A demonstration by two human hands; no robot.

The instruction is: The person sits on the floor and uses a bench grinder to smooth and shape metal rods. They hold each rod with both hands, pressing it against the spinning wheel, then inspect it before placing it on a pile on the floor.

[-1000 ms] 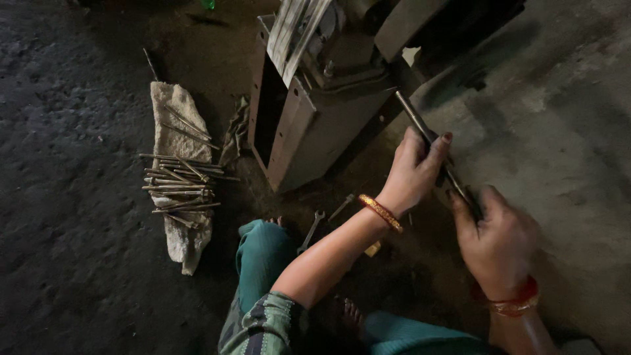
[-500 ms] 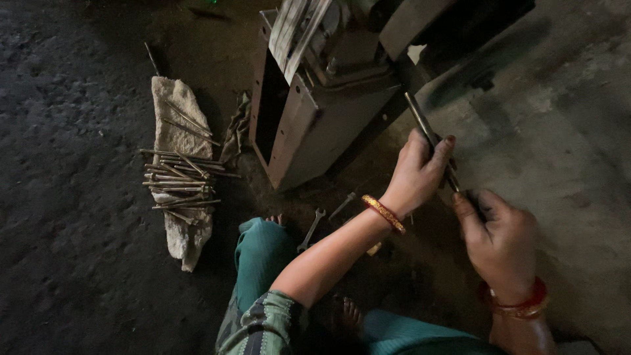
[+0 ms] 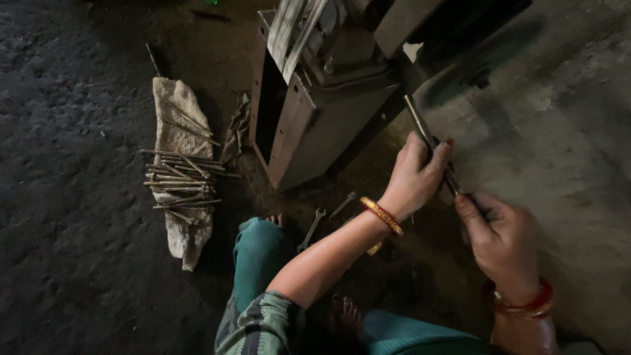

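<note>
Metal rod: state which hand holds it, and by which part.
Both hands hold the metal rod. The left hand wraps around its middle, and the right hand grips its lower end; the threaded upper end sticks out free.

Off to the side there's a pile of thin metal rods [image 3: 183, 181] lying across a dirty pale cloth [image 3: 179, 131] on the dark floor [image 3: 66, 230]. A small spanner [image 3: 311, 229] sits just below the big grey metal machine housing [image 3: 315, 112], near a crumpled rag [image 3: 236, 131].
</note>
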